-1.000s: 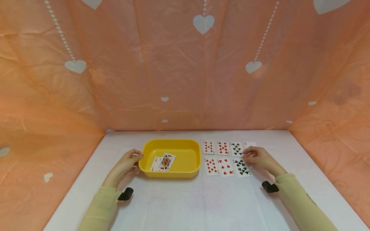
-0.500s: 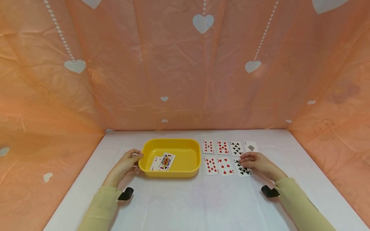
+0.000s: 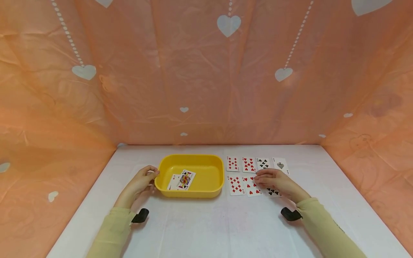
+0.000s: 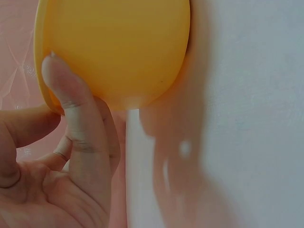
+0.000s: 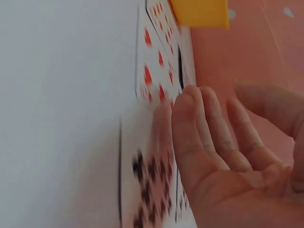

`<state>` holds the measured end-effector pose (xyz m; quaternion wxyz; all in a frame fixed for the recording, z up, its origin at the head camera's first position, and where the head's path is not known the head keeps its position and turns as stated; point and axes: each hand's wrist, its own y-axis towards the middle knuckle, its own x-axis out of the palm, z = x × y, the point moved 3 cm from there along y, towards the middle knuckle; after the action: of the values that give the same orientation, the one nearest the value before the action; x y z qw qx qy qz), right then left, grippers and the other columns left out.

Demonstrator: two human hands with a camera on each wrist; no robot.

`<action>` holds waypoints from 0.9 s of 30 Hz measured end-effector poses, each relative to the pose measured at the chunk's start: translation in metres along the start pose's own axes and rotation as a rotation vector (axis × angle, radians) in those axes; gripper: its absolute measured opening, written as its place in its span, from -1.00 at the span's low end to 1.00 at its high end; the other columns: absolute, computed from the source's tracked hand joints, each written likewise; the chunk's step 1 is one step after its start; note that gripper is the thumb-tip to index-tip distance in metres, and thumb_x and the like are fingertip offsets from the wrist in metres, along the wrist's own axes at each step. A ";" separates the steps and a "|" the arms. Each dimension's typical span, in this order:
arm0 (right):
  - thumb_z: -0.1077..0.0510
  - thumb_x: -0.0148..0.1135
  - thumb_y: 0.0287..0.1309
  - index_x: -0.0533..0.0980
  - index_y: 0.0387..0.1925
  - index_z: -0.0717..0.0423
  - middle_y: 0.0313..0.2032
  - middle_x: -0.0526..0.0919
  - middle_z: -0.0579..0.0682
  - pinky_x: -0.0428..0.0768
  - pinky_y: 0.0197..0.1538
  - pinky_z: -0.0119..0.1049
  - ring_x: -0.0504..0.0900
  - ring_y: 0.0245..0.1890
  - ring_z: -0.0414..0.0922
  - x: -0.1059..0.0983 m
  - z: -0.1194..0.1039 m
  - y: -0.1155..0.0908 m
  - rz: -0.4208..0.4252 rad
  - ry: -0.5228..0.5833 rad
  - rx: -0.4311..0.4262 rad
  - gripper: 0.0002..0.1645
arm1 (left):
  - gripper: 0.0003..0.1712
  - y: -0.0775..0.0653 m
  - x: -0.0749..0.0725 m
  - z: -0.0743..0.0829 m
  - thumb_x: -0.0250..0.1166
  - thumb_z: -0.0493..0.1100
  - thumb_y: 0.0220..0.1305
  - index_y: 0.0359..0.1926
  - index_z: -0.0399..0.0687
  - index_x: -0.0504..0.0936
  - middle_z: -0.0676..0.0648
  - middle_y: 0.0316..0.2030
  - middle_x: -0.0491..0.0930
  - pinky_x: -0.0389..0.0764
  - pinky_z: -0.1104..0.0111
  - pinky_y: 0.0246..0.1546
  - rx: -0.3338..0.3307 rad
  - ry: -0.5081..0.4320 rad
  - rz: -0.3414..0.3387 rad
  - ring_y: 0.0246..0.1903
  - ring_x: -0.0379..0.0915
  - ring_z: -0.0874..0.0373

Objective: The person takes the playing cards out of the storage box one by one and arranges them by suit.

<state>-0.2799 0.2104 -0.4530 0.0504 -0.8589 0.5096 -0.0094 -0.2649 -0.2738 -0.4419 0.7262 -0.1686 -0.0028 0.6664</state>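
At the left end of the yellow plastic tray (image 3: 206, 194), my left hand (image 3: 141, 182) pinches the rim between thumb and fingers, seen closely in the left wrist view. Inside lie a face card (image 3: 186, 180) and a mostly covered card with a red pip (image 3: 172, 182). My right hand (image 3: 280, 182) is over the front row of playing cards, its fingers loosely extended and nothing in them. It partly covers a clubs card (image 3: 274, 192), and its fingertips reach over a hearts card (image 3: 252, 187). The right wrist view (image 5: 228, 156) shows the palm and fingers apart from the cards.
Right of the tray, face-up cards form two rows. A diamonds card (image 3: 233, 164), a hearts card (image 3: 249, 165), a clubs card (image 3: 262, 163) and the ace of spades (image 3: 280, 165) make the back row; another diamonds card (image 3: 236, 186) starts the front row. Orange curtains (image 3: 200, 79) surround the white table (image 3: 206, 229).
My right hand has moved left and slightly forward across the front row, from beside the ace of spades to above the hearts card, uncovering the ace. My left hand and the tray stay put.
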 end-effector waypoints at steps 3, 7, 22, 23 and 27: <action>0.40 0.12 0.25 0.17 0.16 0.64 0.04 0.49 0.44 0.50 0.10 -0.10 0.56 0.04 0.13 0.011 0.002 0.005 -0.032 0.029 0.009 -0.45 | -0.68 0.000 0.001 0.000 0.01 -0.13 0.49 0.04 -0.31 0.27 -0.12 -0.40 0.47 0.57 0.31 -0.52 0.001 -0.002 -0.002 -0.58 0.45 0.10; 0.40 0.11 0.26 0.20 0.16 0.62 0.03 0.51 0.40 0.51 0.09 -0.13 0.58 0.02 0.09 0.017 0.006 0.006 -0.016 0.019 0.035 -0.48 | -0.69 0.001 0.001 0.000 0.01 -0.13 0.48 0.04 -0.31 0.28 -0.11 -0.41 0.47 0.56 0.31 -0.53 -0.003 -0.009 -0.002 -0.58 0.44 0.10; 0.30 0.10 0.31 0.19 0.21 0.57 0.11 0.42 0.44 0.46 0.14 -0.06 0.51 0.08 0.17 0.015 -0.022 0.014 0.010 -0.085 -0.038 -0.44 | -0.72 0.002 -0.001 -0.002 0.03 -0.13 0.48 0.02 -0.27 0.30 -0.13 -0.40 0.48 0.55 0.32 -0.54 -0.018 -0.014 0.018 -0.58 0.44 0.09; 0.30 0.10 0.31 0.20 0.21 0.56 0.12 0.41 0.43 0.43 0.16 -0.03 0.50 0.09 0.19 0.016 -0.029 0.018 0.010 -0.090 -0.046 -0.45 | -0.71 0.002 -0.002 -0.002 0.02 -0.13 0.48 0.02 -0.27 0.30 -0.13 -0.40 0.48 0.55 0.32 -0.54 -0.014 -0.014 0.016 -0.58 0.44 0.09; 0.30 0.13 0.30 0.26 0.20 0.47 0.12 0.44 0.36 0.37 0.19 0.07 0.55 0.05 0.09 0.029 -0.058 0.039 -0.009 -0.110 -0.067 -0.48 | -0.69 0.001 -0.001 -0.002 0.03 -0.13 0.47 0.03 -0.31 0.29 -0.16 -0.37 0.49 0.55 0.32 -0.54 0.001 -0.024 0.005 -0.57 0.44 0.10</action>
<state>-0.3039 0.1624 -0.3999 0.0495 -0.8615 0.5023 0.0546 -0.2652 -0.2752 -0.4432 0.7247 -0.1601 -0.0107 0.6701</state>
